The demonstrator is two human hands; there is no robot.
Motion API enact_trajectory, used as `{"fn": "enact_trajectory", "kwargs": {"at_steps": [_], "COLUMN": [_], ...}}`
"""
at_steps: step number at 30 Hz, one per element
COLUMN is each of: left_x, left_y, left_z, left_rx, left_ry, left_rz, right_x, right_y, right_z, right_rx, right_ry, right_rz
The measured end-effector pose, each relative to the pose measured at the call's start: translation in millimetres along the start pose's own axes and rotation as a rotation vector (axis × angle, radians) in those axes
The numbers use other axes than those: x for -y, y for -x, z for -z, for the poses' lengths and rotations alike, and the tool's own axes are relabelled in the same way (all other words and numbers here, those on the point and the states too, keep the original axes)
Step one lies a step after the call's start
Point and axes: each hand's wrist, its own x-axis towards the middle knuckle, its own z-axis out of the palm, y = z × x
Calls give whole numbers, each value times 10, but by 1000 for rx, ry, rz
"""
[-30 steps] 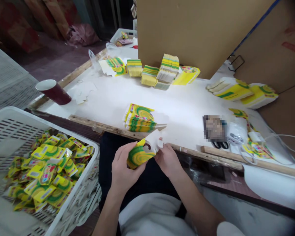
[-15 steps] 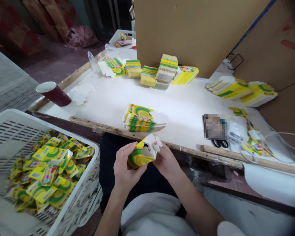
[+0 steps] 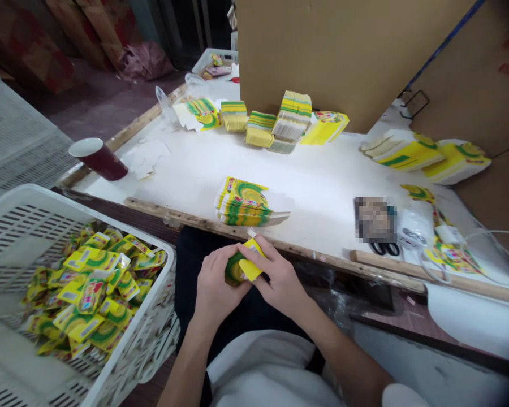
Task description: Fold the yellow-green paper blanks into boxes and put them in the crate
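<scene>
A small yellow-and-green printed carton (image 3: 236, 268) is held over my lap, just in front of the table's edge. My left hand (image 3: 218, 280) wraps around its left side. At its top, my right hand (image 3: 277, 270) grips the carton with fingers on a yellow end flap (image 3: 251, 268) that is folded over. What lies inside the carton is hidden. On the table just beyond my hands lies a stack of flattened cartons (image 3: 246, 202) with the same print, white flaps pointing right. To my left, a white plastic basket (image 3: 169, 265) holds many small yellow-and-green cartons (image 3: 85, 288).
A wooden strip (image 3: 186, 217) edges the white table (image 3: 182, 169). Bundled flat cartons (image 3: 294, 113) stand along the cardboard panel (image 3: 314, 51). A maroon cup (image 3: 106, 161) lies tilted at left. Scissors (image 3: 384, 249), a white cable (image 3: 492, 232) and more cartons (image 3: 411, 151) are at right.
The carton's white flaps stood open at its end; now a yellow flap is folded over it. My right hand has moved left and up onto the carton's top. The view shifted slightly.
</scene>
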Motion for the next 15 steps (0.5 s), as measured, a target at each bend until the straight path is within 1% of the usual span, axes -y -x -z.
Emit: {"fn": "enact_trajectory", "kwargs": {"at_steps": [4, 6, 8, 10, 11, 13, 15], "left_x": [16, 11, -3, -16, -21, -24, -26], "left_y": [-37, -66, -97, -123, -133, -145, -148], "left_z": [90, 146, 196, 227, 236, 243, 246], "left_rx": [54, 104, 159, 192, 198, 186, 178], "left_ry": [6, 18, 16, -20, -46, -105, -146], "left_rz": [64, 89, 83, 42, 17, -24, -32], "right_x": [-86, -104, -103, -94, -91, -96, -117], "right_y": [-45, -72, -93, -103, -103, -94, -79], "right_z": [129, 223, 296, 327, 325, 299, 265], "right_rx": [120, 167, 228, 288, 297, 277, 261], "right_ry": [-9, -10, 0, 19, 28, 33, 0], "right_rz": [54, 66, 77, 81, 78, 63, 53]}}
